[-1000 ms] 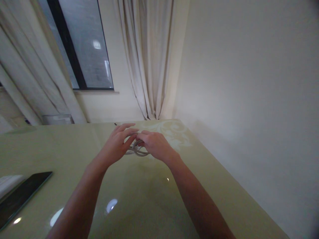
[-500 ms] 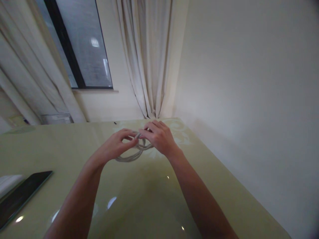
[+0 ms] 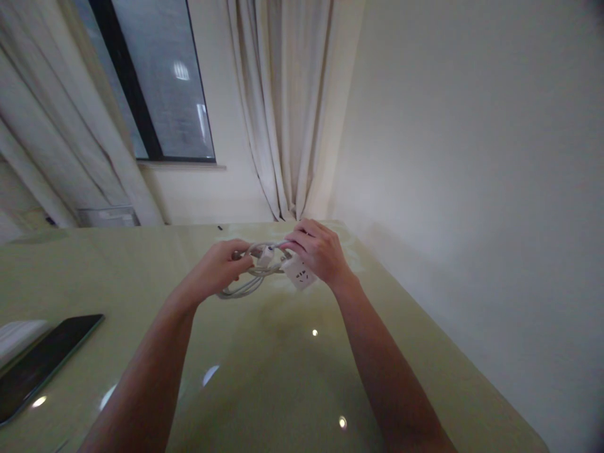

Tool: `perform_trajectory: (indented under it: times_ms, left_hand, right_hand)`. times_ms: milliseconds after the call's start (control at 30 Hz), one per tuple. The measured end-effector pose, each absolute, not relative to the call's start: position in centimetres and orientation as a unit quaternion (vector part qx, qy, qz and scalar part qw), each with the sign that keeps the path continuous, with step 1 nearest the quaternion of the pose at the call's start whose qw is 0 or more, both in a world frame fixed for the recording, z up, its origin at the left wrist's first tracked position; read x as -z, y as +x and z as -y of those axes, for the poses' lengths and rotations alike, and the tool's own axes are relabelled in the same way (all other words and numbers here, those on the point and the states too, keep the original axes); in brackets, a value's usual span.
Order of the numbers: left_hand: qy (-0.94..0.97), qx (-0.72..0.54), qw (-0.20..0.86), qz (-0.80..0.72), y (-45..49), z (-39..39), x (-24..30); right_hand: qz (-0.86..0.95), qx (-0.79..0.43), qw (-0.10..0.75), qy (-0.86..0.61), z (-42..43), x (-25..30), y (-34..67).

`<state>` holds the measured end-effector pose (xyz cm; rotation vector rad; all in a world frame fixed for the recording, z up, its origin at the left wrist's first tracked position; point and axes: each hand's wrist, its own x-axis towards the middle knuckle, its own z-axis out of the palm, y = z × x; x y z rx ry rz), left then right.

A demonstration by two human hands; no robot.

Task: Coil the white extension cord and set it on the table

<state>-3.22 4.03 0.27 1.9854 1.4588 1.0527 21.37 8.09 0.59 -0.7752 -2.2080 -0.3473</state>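
Note:
A coiled white power cord (image 3: pixel 243 290) hangs in loops between my two hands, above the table. On its right end is a white socket block (image 3: pixel 299 272) with dark slots facing me, just under my right hand. A small white plug (image 3: pixel 265 257) shows inside the loops, near my left fingertips. My left hand (image 3: pixel 218 267) is closed on the left side of the coil, thumb against fingers. With its fingers bent over the cord above the socket block, my right hand (image 3: pixel 321 250) grips the coil's right side. Its fingertips are partly hidden.
The pale green glossy table (image 3: pixel 264 377) reflects ceiling lights. A black tablet-like slab (image 3: pixel 44 365) and a white box-like object (image 3: pixel 19 340) lie at left. A tiny dark piece (image 3: pixel 219 228) is near the far edge. A wall (image 3: pixel 472 189) borders the right side; curtains (image 3: pixel 287 107) hang behind.
My right hand has moved slightly right and up, away from the left. The socket block and plug now show among the loops. The view has shifted a little.

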Motion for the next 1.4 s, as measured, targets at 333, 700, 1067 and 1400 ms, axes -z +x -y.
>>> perform_trajectory:
  times_ms: [333,700,1067,1400]
  left_hand:
    - [0.639,-0.441,0.254,-0.577,-4.1,-5.2,1.1]
    - [0.625,-0.484,0.292,-0.539,-3.6,-6.6,3.6]
    - [0.369,-0.653,0.497,-0.435,-1.3,-6.8,2.6]
    - [0.246,-0.776,0.474,-0.336,-3.0,-6.4,1.5]
  right_hand:
    - [0.678,-0.131,0.644,-0.329,-8.9,-0.7,21.6]
    - [0.374,-0.421,0.793,-0.233,-9.9,-1.2,21.3]
    - [0.161,-0.411,0.855,-0.272,-12.4,0.1,24.2]
    - [0.186,-0.416,0.854,-0.251,-12.2,0.3,23.4]
